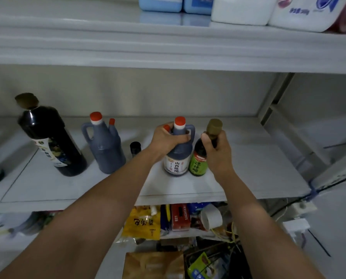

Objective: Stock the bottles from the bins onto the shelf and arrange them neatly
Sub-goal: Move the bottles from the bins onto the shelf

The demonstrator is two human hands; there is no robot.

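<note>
Left hand [169,138]: fingers curled tight round neck & shoulder of red-cap jug [177,158], clamped on it.
Right hand [216,152]: fingers + thumb wrapped round neck of green-label bottle [198,161], just under its olive cap.
Task items: both held bottles upright near centre of mid shelf [248,168], side by side & touching; bases look to rest on it.
Around: at 9 o'clock of the held jug, a small dark bottle [135,148], then a 2nd jug [105,150], then a tall dark bottle [51,141], tilted. All well apart from the hands; nothing blocks them.
Upper shelf [168,47], 12 o'clock: blue containers [160,4], white containers [240,11].
Below, 6 o'clock: yellow packet [142,222], red box [180,217], white cap [211,217] amid clutter.
Count: 5 bottles on mid shelf, 2 of them red-cap jugs; 2 blue, 2 white up top.
Hard to see: small dark bottle's lower part hidden by left forearm; top containers cut off by frame; tall bottle blurred; clutter below can't be told apart.
</note>
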